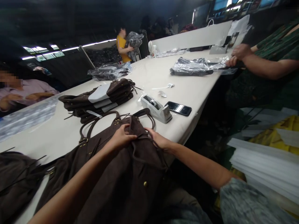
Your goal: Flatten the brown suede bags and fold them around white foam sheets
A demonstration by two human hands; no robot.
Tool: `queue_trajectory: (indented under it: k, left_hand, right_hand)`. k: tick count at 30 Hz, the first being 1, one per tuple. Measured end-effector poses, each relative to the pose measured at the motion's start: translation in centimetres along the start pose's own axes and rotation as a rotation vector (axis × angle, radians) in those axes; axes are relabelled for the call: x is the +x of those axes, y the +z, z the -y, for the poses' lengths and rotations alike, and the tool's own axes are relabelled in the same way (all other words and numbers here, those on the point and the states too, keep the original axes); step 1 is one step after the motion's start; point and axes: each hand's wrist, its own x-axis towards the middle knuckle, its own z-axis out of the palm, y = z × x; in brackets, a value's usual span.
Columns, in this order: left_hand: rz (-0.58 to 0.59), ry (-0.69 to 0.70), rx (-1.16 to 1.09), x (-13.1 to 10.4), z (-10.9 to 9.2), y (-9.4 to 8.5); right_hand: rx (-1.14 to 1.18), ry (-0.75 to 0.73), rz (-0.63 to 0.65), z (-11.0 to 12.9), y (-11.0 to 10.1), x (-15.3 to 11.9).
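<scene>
A dark brown handbag (119,174) with looped handles, thin cords and brass-coloured studs lies across the table's near edge before me. My left hand (122,136) is closed on a fold of cloth near its top, thumb and fingers on the fabric. At the bag's right top corner, my right hand (157,139) grips its side close to a cord; part of its fingers is hidden behind the bag. Just beyond my hands stands a grey tape dispenser (157,109), with a black phone (178,108) beside it.
Stacked brown bags (98,98) with white paper bands lie beyond the handbag. More brown fabric (16,174) is at left. Plastic-wrapped bags (190,66) rest on the white table (140,74), where a co-worker's hands (240,53) touch the wrapping. White sheets (263,168) are piled at lower right.
</scene>
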Motion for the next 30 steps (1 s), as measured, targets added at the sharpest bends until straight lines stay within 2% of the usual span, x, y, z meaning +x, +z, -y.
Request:
queue_trajectory:
  k: [3, 5, 7, 10, 12, 14, 16, 19, 22, 24, 25, 27, 30]
  left_hand:
    - [-0.012, 0.007, -0.031, -0.1, -1.0, -3.2]
    - [-0.019, 0.036, -0.001, -0.4, -1.4, -5.0]
    - [-0.032, 0.071, 0.091, -0.7, -1.3, -5.4]
    - [-0.109, 0.146, 0.302, -0.9, -0.6, -3.7]
    - [-0.164, 0.19, 0.405, -0.6, -0.1, -1.9]
    - [-0.188, 0.212, 0.438, -0.1, 0.2, -0.6]
    - [-0.18, 0.222, 0.423, 0.4, 0.3, 0.0]
    - [-0.16, 0.242, 0.397, 0.8, 0.2, 0.0]
    - [-0.162, 0.253, 0.372, 0.8, 0.1, -0.3]
    - [-0.172, 0.249, 0.35, 0.7, 0.2, -0.4]
    - [-0.177, 0.244, 0.336, 0.8, 0.3, -0.4]
    - [-0.186, 0.23, 0.295, 1.0, 0.5, -0.2]
    - [-0.198, 0.208, 0.203, 1.4, 0.6, 0.4]
  right_hand:
    - [0.128, 0.062, -0.013, 0.8, 0.2, 0.5]
    - [-0.024, -0.035, -0.059, 1.6, -0.1, 0.8]
    - [-0.346, -0.17, -0.108, 2.2, -0.6, 1.2]
    - [-0.785, -0.206, -0.13, 2.1, -1.4, 1.8]
    - [-0.902, -0.184, -0.128, 1.6, -1.8, 1.7]
    - [-0.906, -0.196, -0.138, 1.2, -2.1, 1.2]
    - [-0.865, -0.243, -0.123, 1.1, -2.3, 0.4]
    - [-0.824, -0.297, -0.05, 1.1, -2.3, -0.9]
    - [-0.81, -0.228, 0.096, 1.5, -2.2, -1.5]
    - [-0.853, -0.182, 0.178, 2.6, -2.4, -1.1]
    - [-0.903, -0.186, 0.166, 3.6, -2.6, -0.6]
    - [-1.039, -0.262, -0.008, 6.7, -2.9, 1.0]
    - [-1.263, -0.492, -0.406, 12.5, -3.2, 3.7]
